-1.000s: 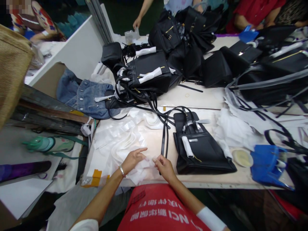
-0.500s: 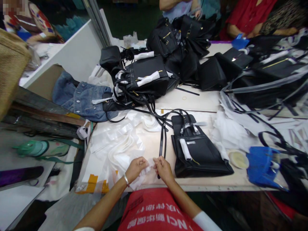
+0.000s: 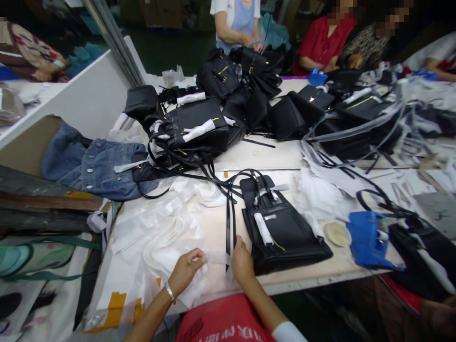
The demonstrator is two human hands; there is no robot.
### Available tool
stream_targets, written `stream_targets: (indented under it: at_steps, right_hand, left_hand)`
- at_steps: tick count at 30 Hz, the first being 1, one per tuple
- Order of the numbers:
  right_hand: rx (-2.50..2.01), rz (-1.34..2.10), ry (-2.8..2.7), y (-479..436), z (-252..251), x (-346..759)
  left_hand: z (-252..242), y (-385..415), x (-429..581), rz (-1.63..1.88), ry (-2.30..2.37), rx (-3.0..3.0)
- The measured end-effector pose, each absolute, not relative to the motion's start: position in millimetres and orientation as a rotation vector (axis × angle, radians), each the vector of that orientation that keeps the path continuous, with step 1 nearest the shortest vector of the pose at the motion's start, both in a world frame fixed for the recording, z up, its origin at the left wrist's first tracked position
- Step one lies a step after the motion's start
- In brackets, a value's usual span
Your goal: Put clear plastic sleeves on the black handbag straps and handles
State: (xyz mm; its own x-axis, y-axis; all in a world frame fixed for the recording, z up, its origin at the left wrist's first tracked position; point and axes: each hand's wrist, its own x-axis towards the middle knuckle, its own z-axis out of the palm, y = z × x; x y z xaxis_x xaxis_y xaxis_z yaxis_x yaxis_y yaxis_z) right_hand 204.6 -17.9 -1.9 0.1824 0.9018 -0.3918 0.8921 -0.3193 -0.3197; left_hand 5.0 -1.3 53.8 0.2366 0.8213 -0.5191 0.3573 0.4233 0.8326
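Observation:
My left hand (image 3: pixel 188 271) is pinched closed at the table's front, on one end of a thin translucent white strip (image 3: pixel 218 257). From there the strip spans across to my right hand (image 3: pixel 242 262), whose fingers are closed at its other end, partly turned away from view. Beside that hand hang the long black straps (image 3: pixel 228 223) of a black backpack (image 3: pixel 285 232), which lies just right of it. White paper wraps the backpack's zipper pull, and its top handle is partly wrapped too. Crumpled white sheets (image 3: pixel 167 242) lie left of and beneath my left hand.
Several black bags (image 3: pixel 199 118) are piled at the back, near a denim garment (image 3: pixel 99 166). To the right are a blue plastic holder (image 3: pixel 368 240), a round yellowish disc (image 3: pixel 337 233) and white paper (image 3: pixel 324 194). Co-workers sit or stand across the table; one wears a red top (image 3: pixel 322 45).
My hands have moved apart, and the translucent strip now stretches between them. The view has shifted, so the far side of the table and more of the co-workers show.

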Motion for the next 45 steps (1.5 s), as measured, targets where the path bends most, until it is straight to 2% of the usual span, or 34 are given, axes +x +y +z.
stream_targets:
  at_steps: [5,9,15,19,23,30,35,45]
  right_hand:
    - [-1.97,1.091,-1.618,-24,-12,203]
    - [-1.91,1.271,-1.445,-25,-18,202]
    - [-1.966,1.29,-1.179,-20,-24,211]
    - [-1.842,1.456,-0.847,-15,-18,209]
    - [-1.727,1.552,-0.685,-10,-9,205]
    - [-1.35,1.718,-0.32,3,36,211]
    - [-1.217,1.688,-0.236,17,67,213]
    - [-1.194,1.671,-0.339,21,68,206]
  left_hand:
    - [54,7,42,0.473,1.213,1.352]
    - [36,-1,47,0.378,1.166,1.48]
    - [17,-13,-14,0.198,1.382,1.601]
    - [17,2,-55,0.09,1.554,1.7]
    - [27,19,-67,0.164,1.687,1.664]
    - [71,21,-24,0.421,1.467,1.304]
    - [82,21,-5,0.475,1.363,1.108]
    - [85,21,3,0.381,1.332,1.151]
